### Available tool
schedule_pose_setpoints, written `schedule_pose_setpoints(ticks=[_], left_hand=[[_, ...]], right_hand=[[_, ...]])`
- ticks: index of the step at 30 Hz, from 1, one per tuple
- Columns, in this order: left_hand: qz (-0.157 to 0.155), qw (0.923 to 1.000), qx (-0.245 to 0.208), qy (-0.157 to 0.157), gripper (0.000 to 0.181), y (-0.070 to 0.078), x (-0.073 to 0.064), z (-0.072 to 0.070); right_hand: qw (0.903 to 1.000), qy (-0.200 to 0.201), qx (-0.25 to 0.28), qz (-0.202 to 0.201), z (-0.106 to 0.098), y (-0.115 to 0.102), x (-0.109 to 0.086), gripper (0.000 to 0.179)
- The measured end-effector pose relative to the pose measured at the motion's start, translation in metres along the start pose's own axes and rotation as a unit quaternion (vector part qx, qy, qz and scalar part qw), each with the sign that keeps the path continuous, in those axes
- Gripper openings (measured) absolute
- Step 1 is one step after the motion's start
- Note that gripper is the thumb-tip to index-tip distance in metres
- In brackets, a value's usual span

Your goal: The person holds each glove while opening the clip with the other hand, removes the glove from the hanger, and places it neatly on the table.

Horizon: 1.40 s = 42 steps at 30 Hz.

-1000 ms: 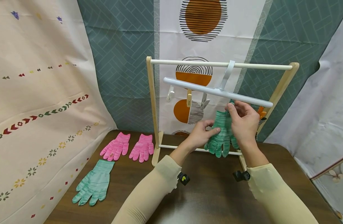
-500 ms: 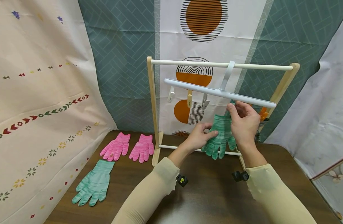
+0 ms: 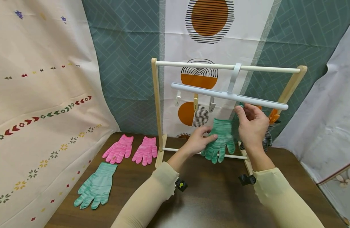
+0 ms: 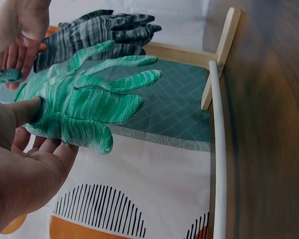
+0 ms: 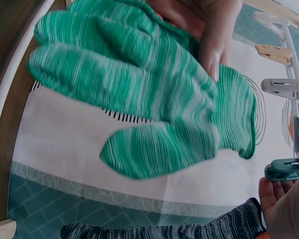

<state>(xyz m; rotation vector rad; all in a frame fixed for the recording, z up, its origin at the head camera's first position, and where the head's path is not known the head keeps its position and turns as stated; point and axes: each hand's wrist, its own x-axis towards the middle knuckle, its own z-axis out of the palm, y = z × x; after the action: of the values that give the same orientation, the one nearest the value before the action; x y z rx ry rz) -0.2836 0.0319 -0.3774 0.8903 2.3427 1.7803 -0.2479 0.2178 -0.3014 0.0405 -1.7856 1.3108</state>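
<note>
My left hand (image 3: 198,140) pinches a green striped knit glove (image 3: 220,139) between thumb and fingers, its cuff up and its fingers hanging down. Up under the right half of a pale blue hanger (image 3: 203,91), my right hand (image 3: 253,128) grips a dark green clothespin (image 5: 284,170). In the right wrist view, the glove's cuff is apart from that clothespin. White (image 3: 178,98), beige (image 3: 196,102) and grey clothespins (image 3: 211,104) hang along the hanger's left part. An orange clothespin (image 3: 274,116) at its right end holds a black-and-grey striped glove (image 4: 94,37).
The hanger hooks over the white top bar (image 3: 192,65) of a wooden rack (image 3: 156,95). On the brown table (image 3: 203,196), two pink gloves (image 3: 119,148) and a lighter green glove (image 3: 96,185) lie at the left. Patterned cloths surround the table.
The green glove has moved left and slightly down with my left hand, away from the clothespin. My right hand has shifted slightly right, and the hanger has swung a little.
</note>
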Motion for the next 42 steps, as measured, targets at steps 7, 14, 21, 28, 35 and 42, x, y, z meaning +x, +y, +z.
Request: schedule_pose_setpoints(ticks=[7,14,21,28,35,42], left_hand=[[-0.012,0.9996,-0.024,0.006,0.055,-0.005,-0.009,-0.009],[-0.013,0.9995,-0.026,0.011,0.056,-0.007,-0.019,-0.020],[-0.005,0.9997,-0.016,0.016,0.047,-0.013,-0.031,-0.038],[0.008,0.9998,-0.011,0.016,0.042,-0.019,-0.043,-0.054],[-0.006,0.9992,-0.023,0.033,0.036,-0.021,-0.059,-0.069],[-0.023,0.9981,0.004,0.057,0.039,-0.029,-0.074,-0.084]], right_hand=[[0.9999,0.006,-0.008,-0.001,-0.003,0.002,0.001,0.034],[0.9999,0.006,-0.009,-0.002,-0.005,0.000,0.002,0.033],[0.9998,0.006,-0.006,-0.016,-0.009,-0.002,0.003,0.034],[0.9997,0.009,-0.007,-0.023,-0.011,0.000,0.004,0.033],[0.9994,0.012,-0.007,-0.031,-0.012,0.002,0.006,0.033],[0.9996,0.008,-0.006,-0.027,-0.013,0.002,0.005,0.033]])
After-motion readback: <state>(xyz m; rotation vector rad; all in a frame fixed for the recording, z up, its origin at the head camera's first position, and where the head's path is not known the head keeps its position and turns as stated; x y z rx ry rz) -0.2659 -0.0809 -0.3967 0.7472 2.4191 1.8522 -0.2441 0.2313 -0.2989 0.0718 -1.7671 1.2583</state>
